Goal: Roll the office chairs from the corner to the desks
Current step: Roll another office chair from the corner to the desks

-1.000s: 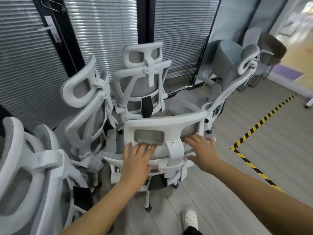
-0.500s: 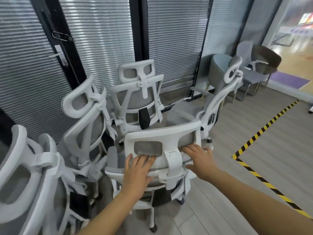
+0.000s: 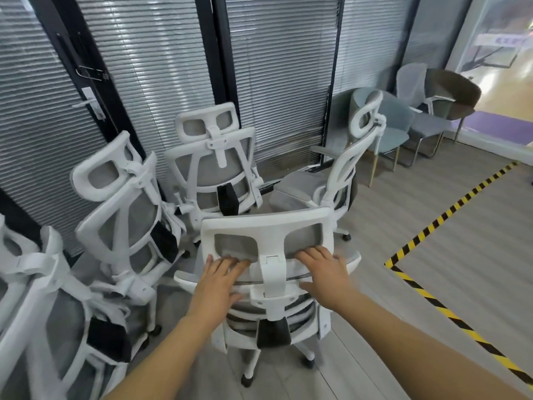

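Note:
The nearest white office chair [image 3: 266, 226], with grey mesh and a black lumbar pad, stands with its back to me, wheels on the floor. My left hand [image 3: 219, 284] holds the lower bar of its headrest left of the centre post, fingertips at the edge of the opening. My right hand [image 3: 326, 272] holds the same bar right of the post, thumb spread below it. Three more white chairs stand behind it: a tilted left chair [image 3: 121, 197], a middle chair [image 3: 213, 157] and a right chair [image 3: 354, 145]. Another chair [image 3: 34, 298] is at my near left.
Glass walls with shut blinds [image 3: 282, 82] and black frames close off the corner. Grey and brown visitor chairs [image 3: 403, 122] stand at the back right. Yellow-black tape [image 3: 427, 229] marks the grey floor on the right.
The held chair now sits a little further out from the cluster, and its wheels show. My view has risen. Both hands stay on the headrest, the right one closer to the centre post.

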`<action>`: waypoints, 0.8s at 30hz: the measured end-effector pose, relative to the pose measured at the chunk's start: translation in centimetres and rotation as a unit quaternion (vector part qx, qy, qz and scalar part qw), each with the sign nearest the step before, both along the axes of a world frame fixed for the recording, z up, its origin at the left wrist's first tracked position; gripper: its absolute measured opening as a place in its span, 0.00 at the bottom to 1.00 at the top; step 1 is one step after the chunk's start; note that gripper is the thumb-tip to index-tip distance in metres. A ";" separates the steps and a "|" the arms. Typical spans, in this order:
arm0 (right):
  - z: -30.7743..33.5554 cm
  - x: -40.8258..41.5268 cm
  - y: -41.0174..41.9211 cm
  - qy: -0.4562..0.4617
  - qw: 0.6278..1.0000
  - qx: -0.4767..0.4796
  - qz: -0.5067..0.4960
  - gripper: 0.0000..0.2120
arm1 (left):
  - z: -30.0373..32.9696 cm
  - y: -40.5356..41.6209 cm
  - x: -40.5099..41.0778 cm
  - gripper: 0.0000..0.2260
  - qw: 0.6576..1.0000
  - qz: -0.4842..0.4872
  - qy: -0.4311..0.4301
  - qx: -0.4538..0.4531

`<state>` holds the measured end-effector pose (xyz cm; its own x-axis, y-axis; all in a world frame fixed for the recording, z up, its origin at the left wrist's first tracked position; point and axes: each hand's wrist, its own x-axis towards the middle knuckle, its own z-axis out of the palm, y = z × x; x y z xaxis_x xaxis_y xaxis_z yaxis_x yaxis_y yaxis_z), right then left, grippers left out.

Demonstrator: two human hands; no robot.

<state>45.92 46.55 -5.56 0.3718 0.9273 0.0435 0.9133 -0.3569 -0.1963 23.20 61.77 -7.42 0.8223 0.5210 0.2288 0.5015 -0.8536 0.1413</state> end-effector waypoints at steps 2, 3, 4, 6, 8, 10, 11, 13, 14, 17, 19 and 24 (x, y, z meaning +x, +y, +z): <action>-0.4 1.1 -1.1 0.023 1.000 0.015 -0.011 0.29 | 0.3 -0.5 1.7 0.35 1.000 -0.006 0.006 -0.006; -0.5 1.8 -1.6 0.035 0.999 0.022 -0.017 0.29 | 0.4 -0.8 2.7 0.34 1.000 -0.011 0.007 -0.008; -0.6 2.5 -2.2 0.045 0.998 0.025 -0.021 0.29 | 0.5 -1.1 3.6 0.34 1.000 -0.015 0.008 -0.006; -0.8 4.1 -3.2 0.048 0.998 0.025 -0.029 0.30 | 0.6 -1.7 5.6 0.35 1.000 -0.027 0.011 -0.007; -1.2 5.6 -4.4 0.036 0.998 0.026 -0.040 0.32 | 0.6 -2.2 7.7 0.35 0.999 -0.041 0.016 -0.004; -1.6 7.3 -5.7 0.026 0.998 0.032 -0.056 0.32 | 0.4 -2.7 9.9 0.35 0.998 -0.060 0.020 0.003; -1.8 8.1 -6.3 0.022 0.997 0.036 -0.062 0.32 | 0.2 -2.9 10.9 0.36 0.997 -0.074 0.017 0.004; -2.1 10.0 -7.6 0.020 0.996 0.041 -0.076 0.33 | -0.2 -3.4 13.0 0.36 0.994 -0.105 0.002 0.006; -2.3 11.0 -8.2 0.020 0.995 0.041 -0.086 0.33 | -0.4 -3.6 14.2 0.36 0.993 -0.120 -0.005 0.005; -2.2 14.2 -9.7 0.016 0.992 0.032 -0.117 0.34 | -0.8 -3.9 18.1 0.35 0.987 -0.162 -0.025 -0.006; -2.1 16.1 -10.8 0.010 0.990 0.023 -0.140 0.34 | -1.0 -4.2 21.0 0.38 0.982 -0.184 -0.023 -0.020; -2.4 20.4 -13.9 -0.017 0.978 0.032 -0.205 0.35 | -0.7 -5.7 28.3 0.39 0.968 -0.241 -0.026 -0.059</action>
<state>66.37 32.67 -8.01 0.7094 0.6954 0.1147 0.7020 -0.6826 -0.2030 51.49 56.06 -8.10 0.9655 0.1049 0.2383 0.0388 -0.9630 0.2668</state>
